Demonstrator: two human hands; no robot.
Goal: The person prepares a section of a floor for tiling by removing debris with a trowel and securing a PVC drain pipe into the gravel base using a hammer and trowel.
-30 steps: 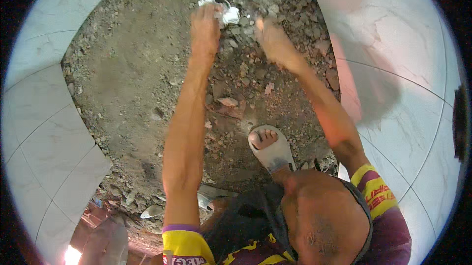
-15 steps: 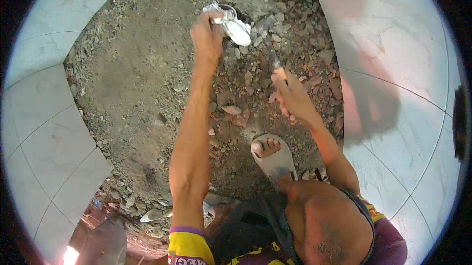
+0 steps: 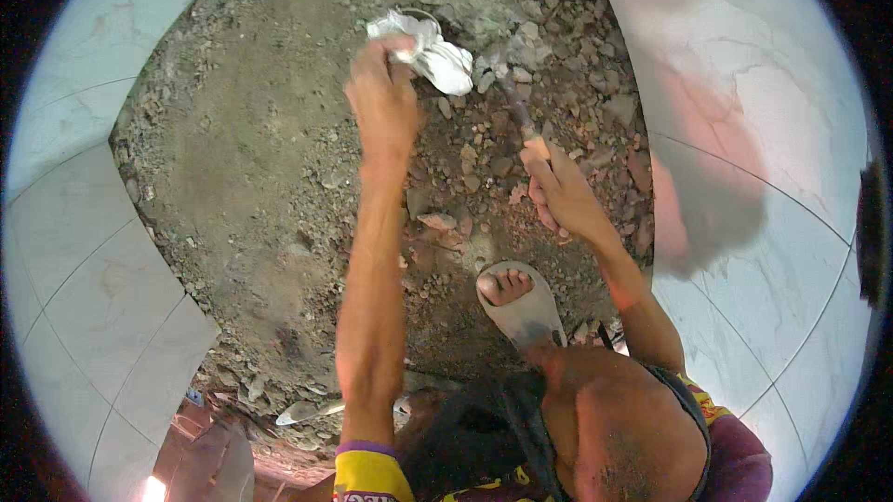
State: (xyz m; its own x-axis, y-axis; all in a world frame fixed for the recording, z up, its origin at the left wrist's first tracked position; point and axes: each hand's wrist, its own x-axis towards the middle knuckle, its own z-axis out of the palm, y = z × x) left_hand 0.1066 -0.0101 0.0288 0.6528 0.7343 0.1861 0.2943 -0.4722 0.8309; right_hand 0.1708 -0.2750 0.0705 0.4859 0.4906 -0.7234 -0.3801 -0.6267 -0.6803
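Left hand [image 3: 385,97]: fingers are pinching the white crumpled cloth [image 3: 446,65] at its near-left side.
Right hand [image 3: 569,193]: fingers are wrapping round a wooden-handled tool [image 3: 534,143], its far end blending into the rubble [image 3: 586,83].
White cloth: lying against a thin curved rim [image 3: 433,18].
Change: the right hand is working nearer the body than a second ago, leaving the left alone handling the cloth.
Forearms: left is reaching nearly straight ahead; right is slanting inward.

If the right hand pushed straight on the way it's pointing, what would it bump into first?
Led by its tan-handled tool, the right hand would probably meet loose grey rubble first; depth at the tool's tip is unclear.
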